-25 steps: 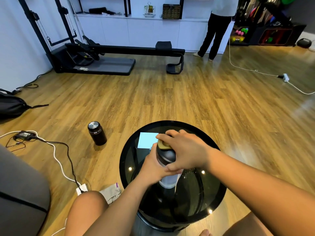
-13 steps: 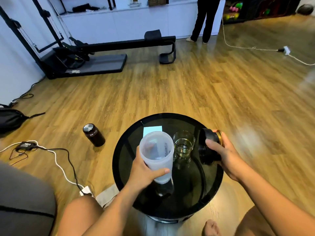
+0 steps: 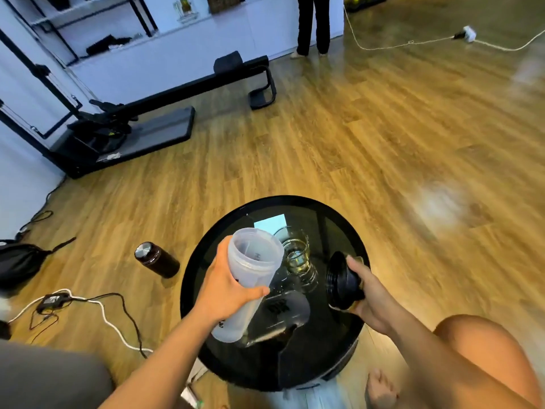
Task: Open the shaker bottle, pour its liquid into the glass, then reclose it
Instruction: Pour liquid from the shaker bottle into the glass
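Note:
My left hand [image 3: 228, 286] grips the frosted shaker bottle [image 3: 250, 273], lidless and tipped with its open mouth leaning toward the glass. The clear glass [image 3: 296, 252] stands on the round black table [image 3: 348, 343] right beside the bottle's rim, with a little yellowish liquid in it. My right hand [image 3: 373, 299] holds the black lid [image 3: 342, 280] to the right of the glass, above the table's right edge, threaded side facing left. No liquid stream is visible between bottle and glass.
A dark metal flask [image 3: 156, 259] stands on the wood floor left of the table. Cables and a charger [image 3: 54, 299] lie at lower left. A black exercise bench [image 3: 182, 95] sits behind, and a person [image 3: 312, 25] stands at the far counter.
A second ago both hands were on the closed bottle. The lid has come off into my right hand, and the bottle has tipped further toward the glass.

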`<state>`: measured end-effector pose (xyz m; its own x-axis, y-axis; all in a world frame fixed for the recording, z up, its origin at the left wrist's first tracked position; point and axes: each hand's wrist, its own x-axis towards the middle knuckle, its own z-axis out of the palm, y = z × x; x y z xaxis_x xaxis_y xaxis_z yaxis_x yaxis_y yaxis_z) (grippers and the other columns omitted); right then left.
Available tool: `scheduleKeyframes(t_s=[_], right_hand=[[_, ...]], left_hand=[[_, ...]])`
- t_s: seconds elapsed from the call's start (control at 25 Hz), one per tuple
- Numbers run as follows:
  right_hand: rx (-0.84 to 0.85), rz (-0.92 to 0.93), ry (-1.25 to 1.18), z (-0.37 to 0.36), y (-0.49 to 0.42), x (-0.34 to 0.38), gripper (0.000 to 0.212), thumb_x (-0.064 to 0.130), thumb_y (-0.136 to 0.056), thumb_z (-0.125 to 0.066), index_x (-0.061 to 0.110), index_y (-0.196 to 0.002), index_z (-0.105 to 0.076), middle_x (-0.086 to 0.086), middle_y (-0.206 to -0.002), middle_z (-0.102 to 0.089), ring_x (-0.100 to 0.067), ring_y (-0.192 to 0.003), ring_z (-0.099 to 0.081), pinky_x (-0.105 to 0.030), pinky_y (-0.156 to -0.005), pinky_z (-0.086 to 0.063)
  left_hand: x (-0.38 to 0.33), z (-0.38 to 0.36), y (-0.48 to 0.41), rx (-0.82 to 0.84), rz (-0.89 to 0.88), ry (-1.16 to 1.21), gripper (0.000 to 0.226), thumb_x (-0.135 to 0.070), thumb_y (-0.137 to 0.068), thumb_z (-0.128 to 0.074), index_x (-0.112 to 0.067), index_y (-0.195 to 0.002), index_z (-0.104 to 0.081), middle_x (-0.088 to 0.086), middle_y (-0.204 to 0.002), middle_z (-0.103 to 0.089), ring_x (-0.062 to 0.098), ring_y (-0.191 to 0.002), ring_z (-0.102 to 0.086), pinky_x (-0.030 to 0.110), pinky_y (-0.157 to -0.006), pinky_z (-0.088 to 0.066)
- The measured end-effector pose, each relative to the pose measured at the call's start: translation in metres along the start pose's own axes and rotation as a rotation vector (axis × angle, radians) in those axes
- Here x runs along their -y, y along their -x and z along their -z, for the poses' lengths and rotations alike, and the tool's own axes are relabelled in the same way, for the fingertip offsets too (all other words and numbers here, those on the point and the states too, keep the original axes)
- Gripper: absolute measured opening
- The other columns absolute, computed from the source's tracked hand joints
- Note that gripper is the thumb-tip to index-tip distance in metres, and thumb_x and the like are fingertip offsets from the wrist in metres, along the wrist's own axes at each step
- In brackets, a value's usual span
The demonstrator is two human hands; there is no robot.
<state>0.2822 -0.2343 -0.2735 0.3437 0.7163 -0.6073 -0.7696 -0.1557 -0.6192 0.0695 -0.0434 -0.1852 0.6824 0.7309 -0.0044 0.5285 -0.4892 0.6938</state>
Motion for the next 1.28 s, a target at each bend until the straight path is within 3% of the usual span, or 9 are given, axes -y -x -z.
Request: scheduleKeyframes(t_s=[0.12,0.36,0.68,0.96,1.12,1.28], right_hand=[[0.018,-0.022,0.027,-0.005,0.003,-0.002,0.063,0.053,-0.071,-0.071,0.03,-0.127,-0.052,-0.008,-0.128,-0.062,-0.036,-0.12,-0.058,-0.063,-0.099,-0.048],[-0.001,-0.03,0.032,-0.013,0.007,0.0,0.037,0.046,-0.09,-0.063,0.03,-0.122,-0.052,-0.008,-0.123,-0.062,-0.033,-0.113,-0.06,-0.061,-0.095,-0.052],[-0.018,-0.044,0.041,-0.017,0.008,0.001,0.012,0.042,-0.095,-0.059,0.04,-0.102,-0.049,0.0,-0.113,-0.058,-0.029,-0.107,-0.059,-0.06,-0.096,-0.051],[0.006,-0.044,0.055,-0.016,0.002,-0.003,0.028,0.044,-0.092,-0.06,0.037,-0.118,-0.051,-0.001,-0.119,-0.06,-0.029,-0.11,-0.059,-0.053,-0.087,-0.055],[0.016,-0.051,0.058,-0.015,0.0,-0.005,0.051,0.049,-0.085,-0.064,0.032,-0.131,-0.05,-0.006,-0.128,-0.06,-0.034,-0.117,-0.058,-0.052,-0.083,-0.058],[0.021,-0.048,0.059,-0.016,0.001,-0.004,0.046,0.047,-0.088,-0.062,0.03,-0.129,-0.051,-0.007,-0.125,-0.06,-0.033,-0.114,-0.058,-0.051,-0.078,-0.058]], left_hand=[[-0.005,0.007,-0.012,0.042,-0.016,-0.101,0.111,-0.018,-0.057,-0.104,-0.048,-0.134,-0.031,-0.03,-0.124,-0.053,0.005,-0.113,-0.059,0.012,-0.09,-0.043],[-0.016,0.017,-0.027,0.157,-0.016,-0.268,0.105,-0.044,-0.049,-0.097,-0.048,-0.136,-0.037,-0.025,-0.123,-0.06,0.015,-0.114,-0.064,0.048,-0.096,-0.059],[-0.025,0.023,-0.036,0.239,-0.011,-0.385,0.106,-0.048,-0.044,-0.088,-0.049,-0.135,-0.034,-0.014,-0.12,-0.062,0.025,-0.109,-0.065,0.055,-0.087,-0.061],[-0.028,0.028,-0.041,0.247,0.012,-0.493,0.103,-0.039,-0.049,-0.094,-0.046,-0.135,-0.037,-0.013,-0.117,-0.063,0.025,-0.104,-0.067,0.052,-0.083,-0.063],[-0.031,0.03,-0.042,0.249,0.028,-0.582,0.102,-0.034,-0.054,-0.097,-0.044,-0.136,-0.037,-0.012,-0.119,-0.063,0.026,-0.103,-0.066,0.049,-0.082,-0.062],[-0.033,0.029,-0.044,0.252,0.028,-0.633,0.109,-0.036,-0.054,-0.096,-0.045,-0.143,-0.034,-0.011,-0.123,-0.062,0.028,-0.106,-0.066,0.049,-0.083,-0.06]])
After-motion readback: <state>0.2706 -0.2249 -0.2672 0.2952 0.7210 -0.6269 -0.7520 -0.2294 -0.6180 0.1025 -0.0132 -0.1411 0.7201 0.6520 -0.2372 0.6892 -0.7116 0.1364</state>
